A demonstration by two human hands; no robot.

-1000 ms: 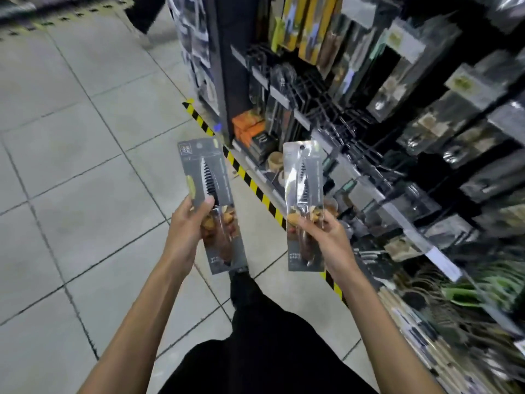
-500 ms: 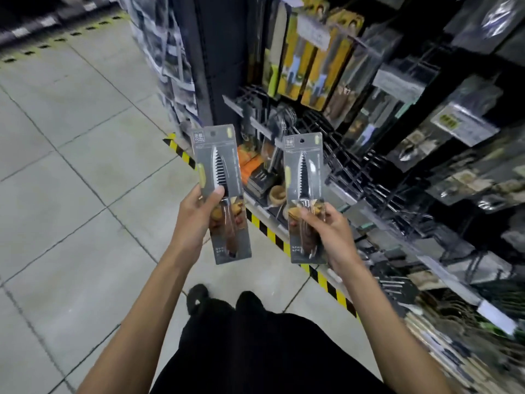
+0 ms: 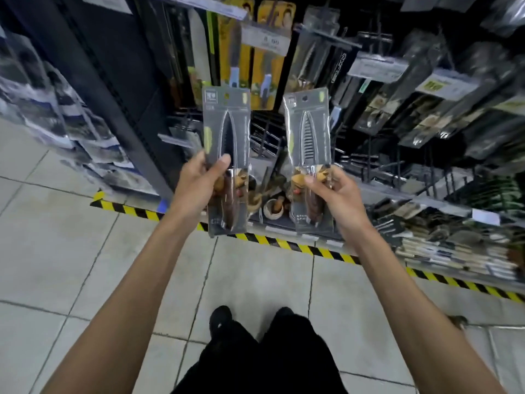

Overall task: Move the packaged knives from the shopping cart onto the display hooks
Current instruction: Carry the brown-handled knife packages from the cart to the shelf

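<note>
Legs in dark trousers stand on pale tiles on the near side of the striped floor tape, a yellow-and-black line along the foot of the shelving. Two bare forearms reach forward across that tape. Above it, the left hand grips the left knife pack around its middle, thumb across the clear front and fingers curled behind. Level with it, the right hand pinches the right knife pack low down, thumb on the front and fingers wrapped round the edge. Both packs are grey cards held upright, blade tips up, wooden handles down, apart from each other. No shopping cart is in view. Beyond the tape, just behind the packs, bare metal hooks jut from a dark rack. Higher and further back hang yellow knife packs under a price tag, with more blurred packaged utensils off to the right. The step in hand looks like hanging, one pack at a time. To do it well, keep each card upright and face-out, line the small hole at its top edge with a hook tip, and slide it fully on. A low grip leaves that hole clear.
</note>
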